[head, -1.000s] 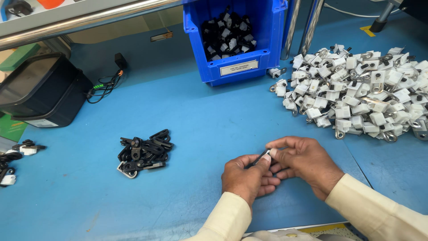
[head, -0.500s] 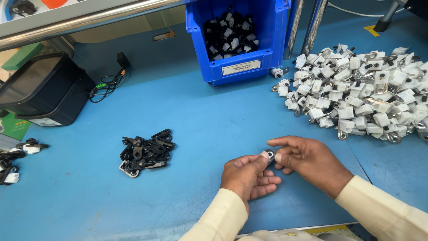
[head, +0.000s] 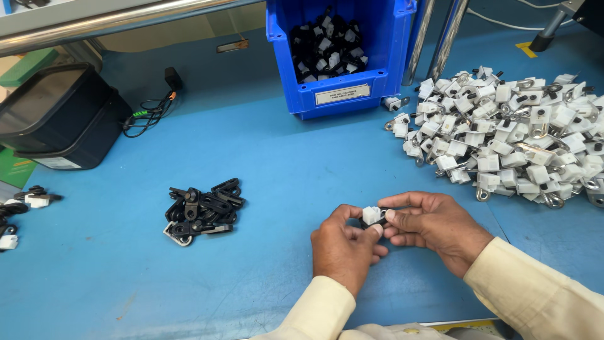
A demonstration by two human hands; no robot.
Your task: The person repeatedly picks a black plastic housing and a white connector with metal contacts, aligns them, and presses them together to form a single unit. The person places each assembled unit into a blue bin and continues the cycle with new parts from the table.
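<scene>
Both my hands meet low over the blue table [head: 283,157]. Between their fingertips sits a small white plastic block with a black clip part [head: 372,216]. My left hand [head: 345,245] pinches it from the left and below. From the right, my right hand [head: 434,223] grips it with thumb and forefinger. A small heap of black clips [head: 202,211] lies to the left of my hands. A large heap of white blocks with metal rings [head: 516,145] lies to the upper right.
A blue bin [head: 340,94] with black and white parts stands at the back centre. Black trays [head: 56,119] are stacked at the left, with a cable [head: 151,110] beside them. Two metal posts [head: 434,38] rise behind the white heap. A few assembled parts [head: 19,211] lie at the left edge.
My hands stayed in about the same spot. The part between them has turned, so its white block now shows at my fingertips.
</scene>
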